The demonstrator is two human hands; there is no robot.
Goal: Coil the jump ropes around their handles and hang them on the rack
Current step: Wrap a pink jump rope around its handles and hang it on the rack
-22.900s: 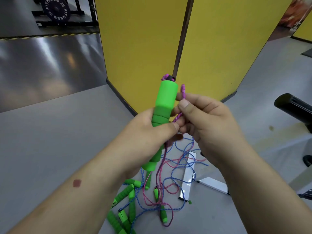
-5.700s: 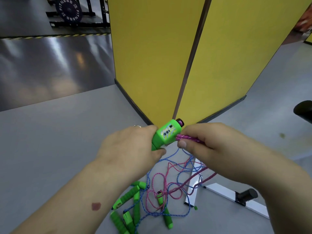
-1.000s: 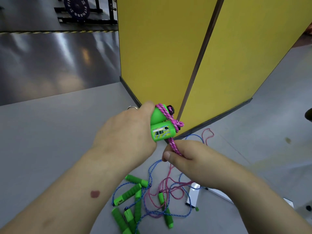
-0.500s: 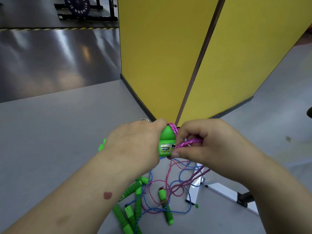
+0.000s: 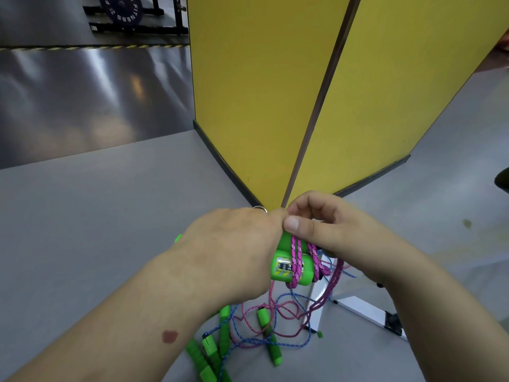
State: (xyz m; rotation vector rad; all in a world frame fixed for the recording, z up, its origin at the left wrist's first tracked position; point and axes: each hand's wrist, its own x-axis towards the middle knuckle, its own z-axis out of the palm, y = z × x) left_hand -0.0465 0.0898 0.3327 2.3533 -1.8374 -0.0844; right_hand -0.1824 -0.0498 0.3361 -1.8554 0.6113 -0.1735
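While left hand [image 5: 234, 252] grips, green handles [image 5: 292, 267] point toward camera.

Bare forearms, silver ring [image 5: 260, 208], no sleeves visible

The green handle [image 5: 292, 267] at centre frame looks like smooth moulded plastic, and the pink rope [image 5: 296, 257] wound over it is braided cord with a woven fleck. The handles on the floor [image 5: 223, 329] at the bottom look like matt foam. The near floor [image 5: 96, 216] is matt grey; the upper-left floor [image 5: 82, 92] is glossy. The yellow panels [image 5: 256, 92] are smooth and matt.
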